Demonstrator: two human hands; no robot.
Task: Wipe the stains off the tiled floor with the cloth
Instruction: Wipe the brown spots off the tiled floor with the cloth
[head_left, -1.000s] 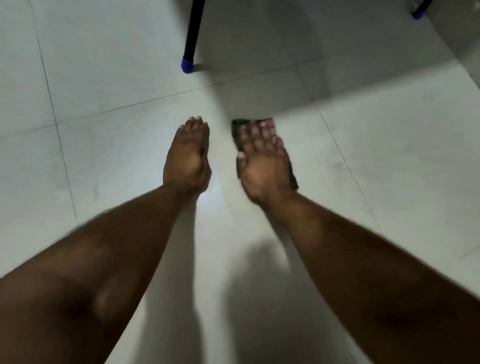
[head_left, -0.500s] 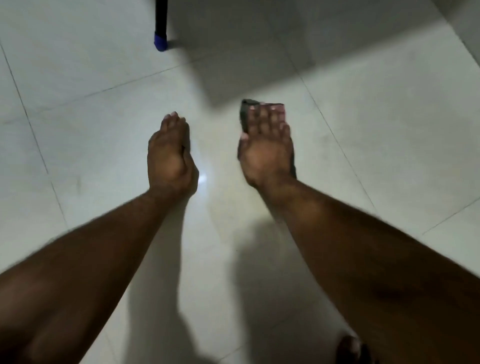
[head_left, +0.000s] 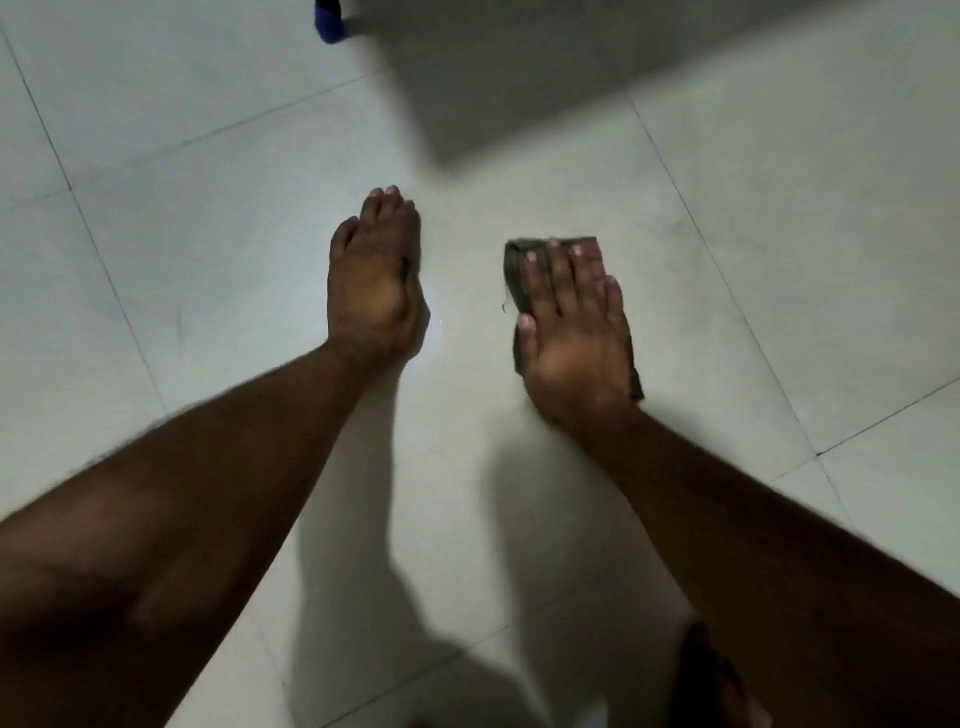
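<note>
Two bare forearms reach forward over a pale tiled floor (head_left: 779, 234). The right hand (head_left: 574, 338) lies flat on a dark cloth (head_left: 519, 270), fingers (head_left: 558, 275) straight and slightly spread, pressing it to a tile. The left hand (head_left: 376, 275) rests beside it (fingers pressed together). Farther off, a blue-capped furniture leg (head_left: 328, 23).

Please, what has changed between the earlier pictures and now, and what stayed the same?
The right hand slid the cloth to the right along the tiled floor, so the gap to the left hand widened. The view shifted too: the blue-tipped leg now sits at the top edge. Unchanged: right hand flat on cloth, left hand flat on floor.
</note>
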